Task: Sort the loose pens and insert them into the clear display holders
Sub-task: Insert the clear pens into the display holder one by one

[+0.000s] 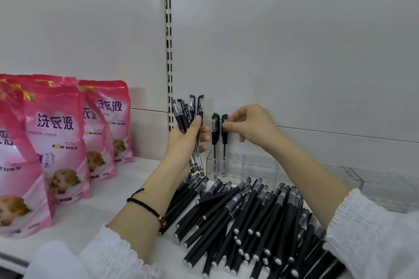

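Pen (224, 142): upright, lower end inside the left compartment of the clear display holder (260, 167), just beside a second standing pen (215, 140). Right hand (249, 124): fingertips pinch the cap of the first pen. Left hand (183, 142): fingers curled round a bundle of capped pens (186, 111), held upright just left of the holder. Loose pens (249, 215): black, piled on the white shelf (102, 206) in front of the holder, between the forearms. A second clear holder (385, 188) stands to the right. Pink bags (56, 138) stand on the left of the shelf.
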